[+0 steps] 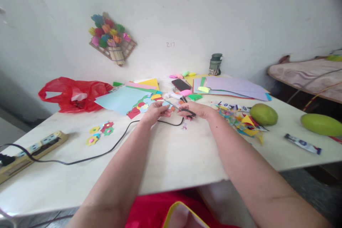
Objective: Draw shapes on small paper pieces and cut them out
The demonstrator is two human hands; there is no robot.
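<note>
My right hand (197, 109) is closed round the black handles of a pair of scissors (189, 111), their blades pointing left. Between the fingers of my left hand (156, 112) is a small piece of light blue paper (166, 103), right at the scissor blades. Whether the blades are apart is too fine to make out. Just beyond my hands lies a white glue gun (173, 96), partly hidden, its black cord (121, 139) running left. Cut coloured paper shapes (140, 106) are heaped beside my left hand. Finished-looking paper flowers (108, 128) lie further left.
A power strip (34, 153) sits at the left, a red plastic bag (77, 94) behind it. Coloured sheets (235, 86), a phone (181, 85) and highlighters (203, 89) lie at the back. Paper scraps (247, 124), green mangoes (264, 114) and a tube (302, 144) are at right.
</note>
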